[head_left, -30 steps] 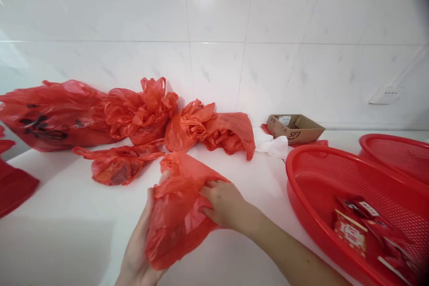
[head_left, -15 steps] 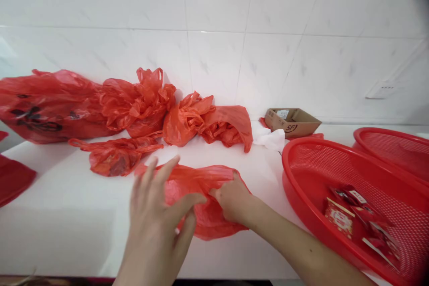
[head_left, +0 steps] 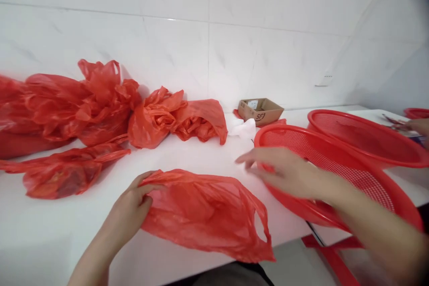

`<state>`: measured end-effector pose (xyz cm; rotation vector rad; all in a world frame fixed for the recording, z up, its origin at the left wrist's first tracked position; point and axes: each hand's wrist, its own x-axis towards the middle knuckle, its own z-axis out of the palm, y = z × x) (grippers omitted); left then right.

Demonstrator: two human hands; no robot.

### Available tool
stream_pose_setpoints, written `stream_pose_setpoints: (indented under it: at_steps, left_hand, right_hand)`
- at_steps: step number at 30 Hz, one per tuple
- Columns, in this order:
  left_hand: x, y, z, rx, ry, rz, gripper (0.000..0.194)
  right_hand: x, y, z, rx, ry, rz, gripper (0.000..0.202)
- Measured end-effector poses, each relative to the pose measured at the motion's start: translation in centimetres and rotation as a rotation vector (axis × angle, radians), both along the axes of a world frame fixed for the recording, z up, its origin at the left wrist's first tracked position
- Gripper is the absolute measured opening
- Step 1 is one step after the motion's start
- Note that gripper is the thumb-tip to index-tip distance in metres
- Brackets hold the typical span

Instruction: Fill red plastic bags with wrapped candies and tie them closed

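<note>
I see hold swapped: left hand (head_left: 129, 209) pinches red bag (head_left: 208, 210) by rim, mouth gaping rightward. Right hand (head_left: 283, 170) off bag, loosely spread, blurred, probably empty, above red basket (head_left: 378, 183). Left alone supports bag.

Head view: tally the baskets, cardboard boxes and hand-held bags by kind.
Baskets: 2, front basket and rear basket (the cropped red item at the right edge is unclear, uncounted)
Cardboard box: 1
Red bag in left hand: 1
Total: 4
</note>
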<state>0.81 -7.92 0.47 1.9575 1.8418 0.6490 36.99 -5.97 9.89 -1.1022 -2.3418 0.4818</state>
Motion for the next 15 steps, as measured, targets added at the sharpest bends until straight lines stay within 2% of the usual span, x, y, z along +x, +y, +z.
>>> stream_pose_setpoints:
  at_steps: [1,3,5,6,8,10,12,15]
  left_hand:
    - [0.1,-0.4,0.1,-0.005,-0.028,-0.022,0.042]
    - [0.1,-1.1,0.0,-0.020,-0.095,-0.086,0.037]
    - [-0.2,-1.7,-0.1,-0.033,-0.170,-0.155,0.034]
    - [-0.4,-1.9,-0.2,-0.046,-0.197,-0.190,0.034]
    - [-0.8,-2.3,-0.4,-0.096,-0.215,-0.249,0.036]
    - [-1.0,-2.5,-0.4,-0.160,-0.211,-0.296,0.038]
    - [-0.8,-2.5,-0.2,-0.204,-0.240,-0.295,0.040]
    - [0.1,-2.2,0.4,-0.191,-0.330,-0.183,0.044]
  right_hand:
    - [2.5,1.1,0.5,0.042,0.024,-0.106,0.027]
    - [7.7,3.3,0.3,-0.024,-0.075,-0.279,0.030]
    - [12.4,5.2,-1.4,-0.223,-0.245,-0.498,0.038]
    - [14.4,5.8,-2.5,-0.277,-0.288,-0.550,0.041]
    - [17.1,6.4,-4.9,-0.377,-0.338,-0.568,0.041]
    - [18.2,6.7,-6.7,-0.409,-0.358,-0.544,0.034]
    - [17.9,7.2,-7.8,-0.400,-0.378,-0.532,0.023]
    - [15.6,8.8,-8.4,-0.373,-0.380,-0.505,0.011]
